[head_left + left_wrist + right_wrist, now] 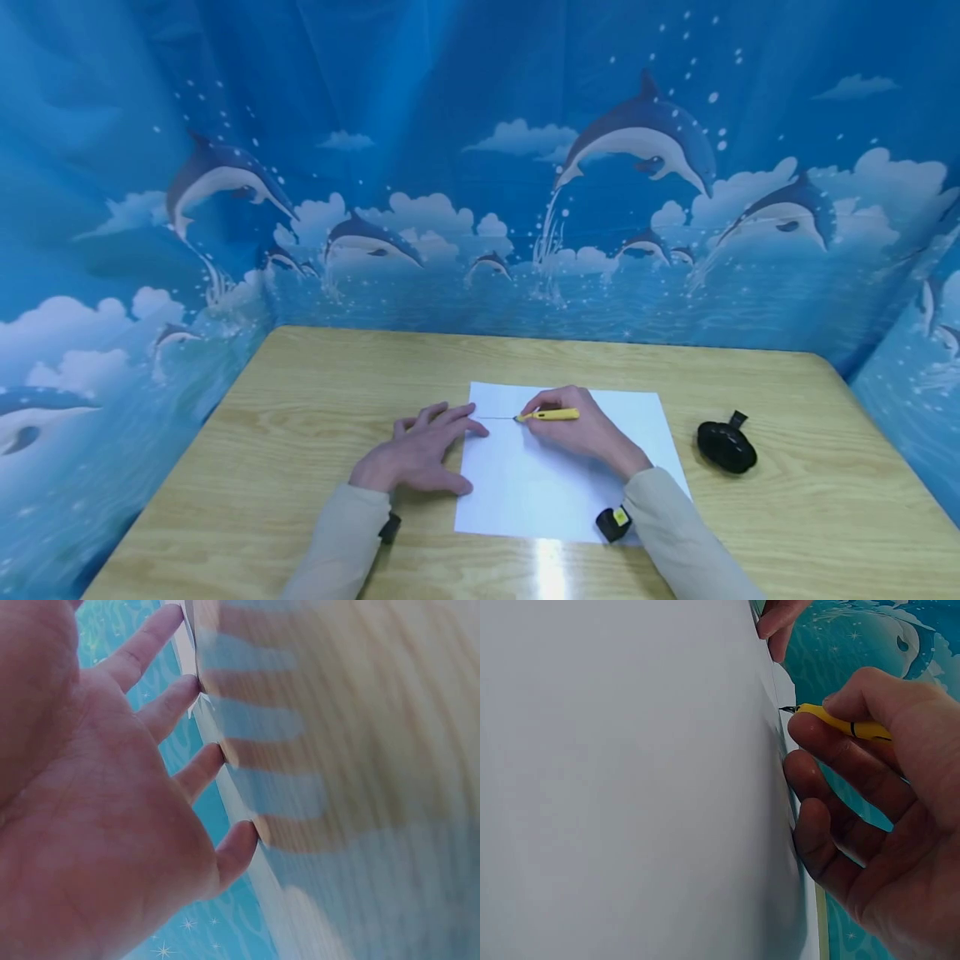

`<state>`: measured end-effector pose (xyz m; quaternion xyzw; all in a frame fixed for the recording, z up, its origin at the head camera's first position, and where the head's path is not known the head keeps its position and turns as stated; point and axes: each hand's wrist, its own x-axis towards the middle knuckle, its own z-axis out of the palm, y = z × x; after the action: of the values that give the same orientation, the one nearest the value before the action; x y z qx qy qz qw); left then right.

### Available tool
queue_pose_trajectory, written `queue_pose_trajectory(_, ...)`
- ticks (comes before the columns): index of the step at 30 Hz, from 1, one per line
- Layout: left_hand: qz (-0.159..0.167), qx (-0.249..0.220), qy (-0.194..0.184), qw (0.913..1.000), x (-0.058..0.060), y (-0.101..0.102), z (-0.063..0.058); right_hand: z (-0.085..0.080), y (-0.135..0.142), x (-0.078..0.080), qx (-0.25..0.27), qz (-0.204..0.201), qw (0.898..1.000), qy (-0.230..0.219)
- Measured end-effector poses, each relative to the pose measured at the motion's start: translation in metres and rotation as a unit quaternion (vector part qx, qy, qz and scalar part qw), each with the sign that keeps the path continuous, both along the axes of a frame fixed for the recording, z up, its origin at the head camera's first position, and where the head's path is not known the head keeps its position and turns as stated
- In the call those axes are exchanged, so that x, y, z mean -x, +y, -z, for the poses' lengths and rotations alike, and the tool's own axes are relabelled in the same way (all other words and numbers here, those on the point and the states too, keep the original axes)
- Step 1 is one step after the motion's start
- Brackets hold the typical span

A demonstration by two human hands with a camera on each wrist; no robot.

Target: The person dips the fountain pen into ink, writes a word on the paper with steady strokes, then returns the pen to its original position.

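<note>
A white sheet of paper (525, 500) lies on the wooden table. My right hand (573, 425) rests on its upper part and pinches a yellow fountain pen (561, 414) between thumb and fingers. In the right wrist view the dark nib of the pen (840, 724) meets the paper at the end of a thin line. That drawn line (495, 417) runs leftward from the nib toward the sheet's left edge. My left hand (420, 450) lies with spread fingers, its fingertips over the paper's left edge. In the left wrist view the left hand (97, 817) touches the surface with its fingertips.
A black lobed dish-like object (726, 447) with a small tab behind it stands right of the paper. A small black device with a yellow mark (613, 523) sits at my right wrist. Behind the table (300, 375) hangs a blue dolphin-print curtain (450, 167).
</note>
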<state>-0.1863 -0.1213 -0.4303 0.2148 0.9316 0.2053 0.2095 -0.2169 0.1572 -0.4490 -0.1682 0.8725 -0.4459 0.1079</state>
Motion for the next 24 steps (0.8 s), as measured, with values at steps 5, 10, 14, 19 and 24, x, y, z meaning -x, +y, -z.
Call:
queue_pose_trajectory(5,-0.002,0.002,-0.001,1.0,0.0,0.001,0.0,-0.001,0.002,0.0,0.001,0.006,1.0,-0.009)
queue_pose_trajectory(10,-0.003,-0.001,0.0,1.0,-0.001,0.001,0.0,0.0,0.004,-0.001,-0.005,0.01,1.0,-0.001)
queue_pose_trajectory(14,-0.004,-0.005,-0.002,1.0,-0.001,0.001,0.0,0.0,0.007,-0.002,-0.007,0.011,1.0,0.007)
queue_pose_trajectory(19,-0.005,-0.006,0.0,1.0,-0.001,0.001,0.0,0.0,0.01,-0.003,-0.005,0.016,1.0,0.004)
queue_pose_trajectory(24,-0.006,-0.008,0.003,0.9999,-0.002,0.001,-0.001,0.0,0.012,-0.003,-0.007,0.021,1.0,-0.001)
